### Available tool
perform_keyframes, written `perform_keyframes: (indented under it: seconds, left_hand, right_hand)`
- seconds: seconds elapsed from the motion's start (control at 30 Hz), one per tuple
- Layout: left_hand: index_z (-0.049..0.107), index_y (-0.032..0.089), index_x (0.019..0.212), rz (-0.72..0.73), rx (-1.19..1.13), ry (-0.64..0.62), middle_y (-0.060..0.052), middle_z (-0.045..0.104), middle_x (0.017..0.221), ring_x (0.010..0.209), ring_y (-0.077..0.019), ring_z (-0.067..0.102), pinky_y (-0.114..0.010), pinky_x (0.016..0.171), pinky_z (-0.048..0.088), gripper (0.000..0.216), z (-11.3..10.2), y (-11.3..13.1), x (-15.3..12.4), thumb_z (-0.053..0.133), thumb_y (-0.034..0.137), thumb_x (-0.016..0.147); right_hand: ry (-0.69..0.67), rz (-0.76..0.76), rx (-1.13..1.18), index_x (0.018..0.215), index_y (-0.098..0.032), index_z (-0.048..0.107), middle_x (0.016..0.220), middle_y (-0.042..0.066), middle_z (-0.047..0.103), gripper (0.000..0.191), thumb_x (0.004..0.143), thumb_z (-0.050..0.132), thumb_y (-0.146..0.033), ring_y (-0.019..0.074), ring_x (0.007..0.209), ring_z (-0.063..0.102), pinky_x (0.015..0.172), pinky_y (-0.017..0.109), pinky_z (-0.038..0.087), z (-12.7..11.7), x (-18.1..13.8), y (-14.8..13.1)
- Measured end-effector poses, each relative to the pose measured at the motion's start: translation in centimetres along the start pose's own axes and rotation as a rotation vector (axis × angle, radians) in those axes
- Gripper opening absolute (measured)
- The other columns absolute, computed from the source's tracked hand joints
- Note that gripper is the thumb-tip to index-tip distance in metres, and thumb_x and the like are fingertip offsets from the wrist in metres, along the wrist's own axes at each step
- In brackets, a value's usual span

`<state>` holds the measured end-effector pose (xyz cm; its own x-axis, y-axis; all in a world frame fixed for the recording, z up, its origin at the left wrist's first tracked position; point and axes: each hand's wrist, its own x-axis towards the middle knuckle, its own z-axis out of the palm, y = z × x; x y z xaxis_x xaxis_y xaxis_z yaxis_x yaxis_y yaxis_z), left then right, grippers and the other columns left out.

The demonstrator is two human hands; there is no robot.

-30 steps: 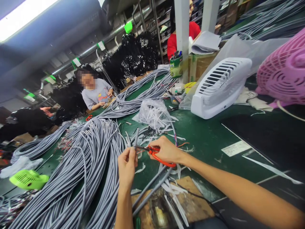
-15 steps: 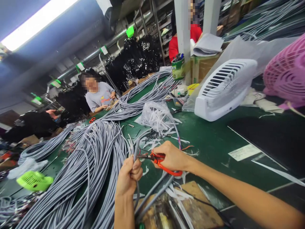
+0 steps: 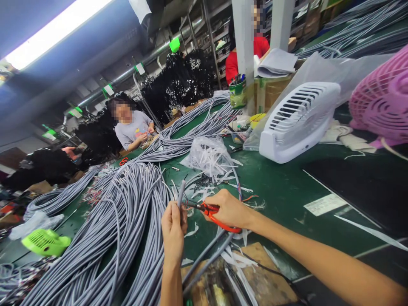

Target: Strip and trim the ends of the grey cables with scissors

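Note:
My left hand [image 3: 174,222] is closed around a grey cable [image 3: 181,192], whose cut end sticks up above the fingers. In my right hand [image 3: 228,208] are scissors with orange handles [image 3: 219,221]. Their dark blades point left and reach close to the cable just above my left fist; whether they touch it I cannot tell. Thin wires show around the blade tips. A large bundle of grey cables [image 3: 111,225] lies to the left of my left hand. Beyond my hands sits a clear plastic bag [image 3: 207,155] with white strips in and around it.
On the right stand a white fan [image 3: 299,123] and a pink fan [image 3: 382,97]; a black mat [image 3: 350,187] lies before them. A green fan-like object [image 3: 46,242] is at left. A wooden block [image 3: 261,272] is nearest me. Two people work across the green table [image 3: 274,182].
My left hand has turned and shifted slightly right, and the cable end stands more upright. The scissors stay beside the cable, barely moved.

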<state>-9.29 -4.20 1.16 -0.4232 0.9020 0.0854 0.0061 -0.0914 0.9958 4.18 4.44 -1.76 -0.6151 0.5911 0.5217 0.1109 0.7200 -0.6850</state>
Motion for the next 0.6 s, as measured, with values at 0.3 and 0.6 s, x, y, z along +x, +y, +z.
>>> perform_keyframes:
  seconds: [0.3, 0.6]
  left_hand:
    - [0.045, 0.016, 0.061, -0.148, -0.198, -0.113, 0.011, 0.019, 0.047, 0.040, -0.0023, 0.006, -0.014, 0.033, 0.008, 0.044, -0.6, 0.3, 0.3, 0.066, 0.055, 0.064]
    - [0.068, 0.013, 0.070, 0.085, 0.342, -0.138, 0.000, 0.050, 0.054, 0.045, -0.0081, 0.038, -0.020, 0.041, 0.028, 0.038, 0.6, -1.0, 0.0, 0.060, 0.050, 0.071]
  right_hand:
    - [0.088, 0.053, 0.100, 0.044, -0.018, 0.030, 0.043, -0.007, 0.024, 0.036, 0.071, 0.052, -0.027, 0.0053, 0.043, 0.020, 0.040, 0.019, 0.019, 0.5, 0.0, -0.7]
    - [0.183, 0.484, 0.627, 0.049, -0.019, 0.038, 0.037, -0.007, 0.039, 0.050, 0.060, 0.062, -0.061, 0.0054, 0.030, 0.035, 0.031, 0.018, 0.026, -0.4, 0.8, -1.0]
